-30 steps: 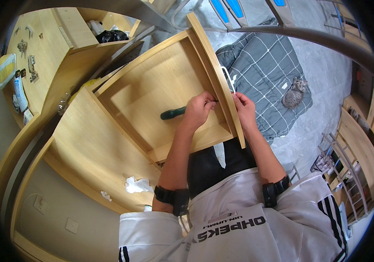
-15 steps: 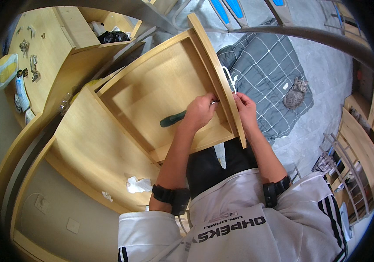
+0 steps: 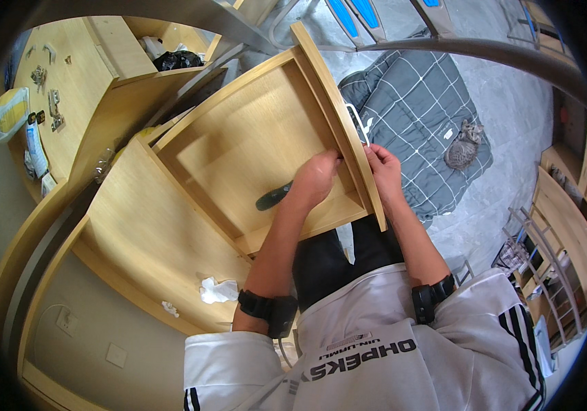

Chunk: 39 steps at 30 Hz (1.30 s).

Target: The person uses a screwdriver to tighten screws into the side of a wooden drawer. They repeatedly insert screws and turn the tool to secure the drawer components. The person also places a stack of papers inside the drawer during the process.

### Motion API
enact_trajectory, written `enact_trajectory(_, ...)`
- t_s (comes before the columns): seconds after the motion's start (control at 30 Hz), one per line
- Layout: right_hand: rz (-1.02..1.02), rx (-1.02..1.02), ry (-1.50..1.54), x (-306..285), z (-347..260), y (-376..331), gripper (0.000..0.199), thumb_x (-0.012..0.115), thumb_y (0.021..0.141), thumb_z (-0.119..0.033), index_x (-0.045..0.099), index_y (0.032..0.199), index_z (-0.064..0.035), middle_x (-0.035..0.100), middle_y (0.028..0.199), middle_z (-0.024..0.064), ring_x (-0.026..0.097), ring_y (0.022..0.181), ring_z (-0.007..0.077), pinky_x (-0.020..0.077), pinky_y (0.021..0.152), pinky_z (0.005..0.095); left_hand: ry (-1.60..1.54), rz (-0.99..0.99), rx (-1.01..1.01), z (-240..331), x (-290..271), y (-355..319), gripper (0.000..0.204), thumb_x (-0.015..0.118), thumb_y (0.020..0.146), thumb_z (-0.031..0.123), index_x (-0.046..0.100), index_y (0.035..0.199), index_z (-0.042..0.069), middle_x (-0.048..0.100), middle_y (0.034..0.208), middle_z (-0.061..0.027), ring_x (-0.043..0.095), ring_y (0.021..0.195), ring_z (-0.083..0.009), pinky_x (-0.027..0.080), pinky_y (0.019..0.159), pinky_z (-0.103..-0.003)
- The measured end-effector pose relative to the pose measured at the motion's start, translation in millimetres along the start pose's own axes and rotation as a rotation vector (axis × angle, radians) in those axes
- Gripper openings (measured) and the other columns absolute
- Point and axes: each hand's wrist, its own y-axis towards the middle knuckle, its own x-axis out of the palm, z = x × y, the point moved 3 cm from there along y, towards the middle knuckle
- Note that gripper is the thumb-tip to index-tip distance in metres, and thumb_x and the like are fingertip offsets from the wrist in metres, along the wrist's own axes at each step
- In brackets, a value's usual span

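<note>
A light wooden drawer (image 3: 245,123) is tilted in front of me. Inside it, my left hand (image 3: 317,179) is closed with fingertips at the inner face of the drawer's front panel. A screwdriver with a dark green handle (image 3: 274,196) sticks out behind that hand; its tip is hidden by my fingers. Outside the panel, my right hand (image 3: 384,170) pinches the lower end of a white drawer handle (image 3: 358,123) against the wood.
A wooden desktop (image 3: 78,61) at the left carries metal hinges (image 3: 54,109) and small packets. White crumpled tissue (image 3: 217,290) lies on the wooden cabinet (image 3: 136,205). A grey kitten (image 3: 463,147) rests on a checked quilt (image 3: 417,109). A metal rail (image 3: 499,56) crosses above.
The screwdriver's green handle has swung slightly toward me, and my left hand has turned with it. My right hand stays at the white handle.
</note>
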Motion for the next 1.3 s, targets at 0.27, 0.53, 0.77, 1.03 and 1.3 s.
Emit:
enact_trajectory(0.27, 0.013, -0.012, 0.007, 0.7, 2.3, 1.3, 0.018, 0.062, 0.095, -0.017, 0.066, 0.102, -0.0018, 0.062, 0.076, -0.0039, 0.047, 0.057, 0.0012, 0.038, 0.051, 0.0186, 0.086, 0.118, 0.07, 1.1, 2.8, -2.8, 0.018, 0.055, 0.088, 0.013, 0.058, 0.1, 0.0, 0.063, 0.098, -0.0231, 0.059, 0.093, -0.042, 0.048, 0.079, -0.048)
enact_trajectory(0.53, 0.011, -0.001, -0.025, 4.2, -4.3, -3.7, 0.018, 0.062, 0.095, -0.018, 0.069, 0.099, -0.0014, 0.064, 0.077, -0.0033, 0.051, 0.061, 0.002, 0.0399, 0.054, 0.0183, -0.027, 0.158, 0.09, -2.6, 3.9, -3.0, 0.018, 0.056, 0.089, 0.013, 0.059, 0.1, -0.001, 0.064, 0.095, -0.0227, 0.06, 0.09, -0.0421, 0.049, 0.078, -0.047)
enact_trajectory(0.77, -0.031, -0.001, -0.014, 7.3, -3.2, -10.4, 0.018, 0.062, 0.095, -0.017, 0.069, 0.099, -0.0013, 0.065, 0.08, -0.0028, 0.053, 0.065, 0.0023, 0.0418, 0.057, 0.0191, -0.112, 0.065, -0.037, -7.4, -2.3, -5.6, 0.024, 0.056, 0.092, 0.012, 0.06, 0.111, -0.003, 0.066, 0.103, -0.0233, 0.066, 0.098, -0.0337, 0.051, 0.083, -0.038)
enact_trajectory(1.03, 0.001, -0.026, -0.077, 12.5, 4.6, -10.4, 0.018, 0.062, 0.095, -0.018, 0.068, 0.102, -0.0023, 0.063, 0.079, -0.0035, 0.051, 0.064, 0.0025, 0.04, 0.058, 0.0186, -0.048, 0.076, -0.033, -17.6, -15.1, -7.8, 0.024, 0.06, 0.084, 0.022, 0.061, 0.096, 0.001, 0.065, 0.08, -0.019, 0.062, 0.077, -0.0378, 0.049, 0.066, -0.044)
enact_trajectory(1.3, 0.048, -0.456, -0.45, 25.1, -24.1, -65.7, 0.03, 0.059, 0.095, -0.019, 0.056, 0.12, -0.0039, 0.062, 0.101, 0.0032, 0.057, 0.09, 0.0111, 0.0455, 0.075, 0.0258, -0.233, 0.045, -0.059, -56.5, 7.8, 0.5, 0.027, 0.059, 0.086, 0.022, 0.063, 0.102, 0.001, 0.067, 0.092, -0.0201, 0.065, 0.085, -0.035, 0.051, 0.075, -0.041)
